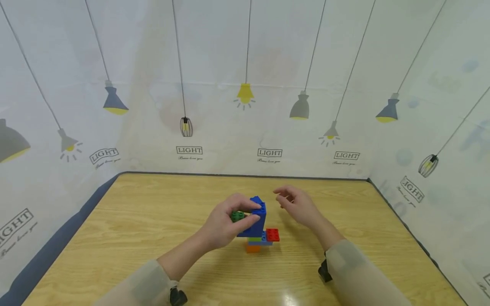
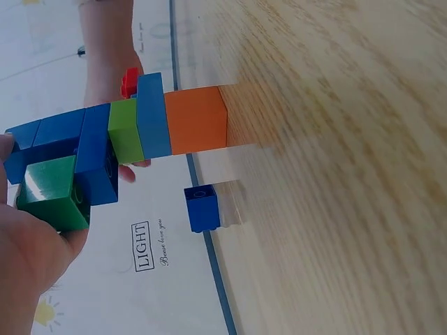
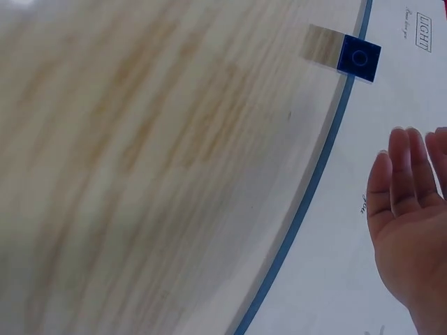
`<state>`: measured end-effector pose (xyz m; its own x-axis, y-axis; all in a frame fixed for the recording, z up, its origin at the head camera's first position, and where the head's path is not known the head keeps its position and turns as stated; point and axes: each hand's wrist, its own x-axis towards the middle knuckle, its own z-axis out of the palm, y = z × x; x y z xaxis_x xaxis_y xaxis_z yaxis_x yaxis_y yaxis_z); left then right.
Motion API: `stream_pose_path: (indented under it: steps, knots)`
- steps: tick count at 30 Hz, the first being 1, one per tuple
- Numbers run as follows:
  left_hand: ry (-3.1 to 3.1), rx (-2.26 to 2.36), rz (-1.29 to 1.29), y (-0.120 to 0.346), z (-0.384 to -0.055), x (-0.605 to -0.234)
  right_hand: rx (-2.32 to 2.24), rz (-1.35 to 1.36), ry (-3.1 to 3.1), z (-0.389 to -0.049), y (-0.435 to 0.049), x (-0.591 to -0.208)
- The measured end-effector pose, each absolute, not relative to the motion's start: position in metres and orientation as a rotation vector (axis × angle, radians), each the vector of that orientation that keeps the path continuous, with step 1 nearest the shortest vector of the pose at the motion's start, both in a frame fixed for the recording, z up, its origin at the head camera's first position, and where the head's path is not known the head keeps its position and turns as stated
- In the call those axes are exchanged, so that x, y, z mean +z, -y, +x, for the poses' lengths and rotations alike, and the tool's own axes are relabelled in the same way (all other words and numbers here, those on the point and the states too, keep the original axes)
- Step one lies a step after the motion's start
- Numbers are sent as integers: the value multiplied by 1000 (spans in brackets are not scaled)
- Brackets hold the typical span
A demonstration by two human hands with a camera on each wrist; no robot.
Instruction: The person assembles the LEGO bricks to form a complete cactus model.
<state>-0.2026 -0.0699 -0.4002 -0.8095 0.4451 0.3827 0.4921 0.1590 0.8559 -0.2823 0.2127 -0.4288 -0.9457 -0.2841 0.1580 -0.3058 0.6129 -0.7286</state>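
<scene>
My left hand (image 1: 226, 221) grips the upper part of a stack of toy building bricks, thumb and fingers on the top dark blue brick (image 1: 260, 214). Under it come a lime green brick (image 2: 126, 130), a light blue brick (image 2: 154, 115) and, lowest, an orange brick (image 2: 196, 120) at the tabletop. A green brick (image 2: 50, 183) sticks out by the left palm, while a red brick (image 1: 272, 234) sits at the right end of the light blue one. Holding nothing, my right hand (image 1: 300, 206) hovers right of the stack with its fingers loosely bent.
A separate blue brick (image 2: 202, 207) lies on the wooden table (image 1: 172, 195) beyond the stack; the right wrist view shows the blue brick (image 3: 359, 58) too. White sheeting (image 1: 222, 127) printed with lamps stands around the table's back and sides.
</scene>
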Motion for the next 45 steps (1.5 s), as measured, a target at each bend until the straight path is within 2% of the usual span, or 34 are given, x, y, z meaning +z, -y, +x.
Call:
stream_pose_path:
  steps: [9,28,45]
  knots:
    - [2367,-1758,-973,69,-202,-400,1145,783,3049,-300,-199,-433]
    - [2313,-1770,-997,68,-202,-402,1115,709,3229,-318,-181,-439]
    - [2374,-1813,-938,69,-202,-398,1057,569,3204,-307,-223,-441]
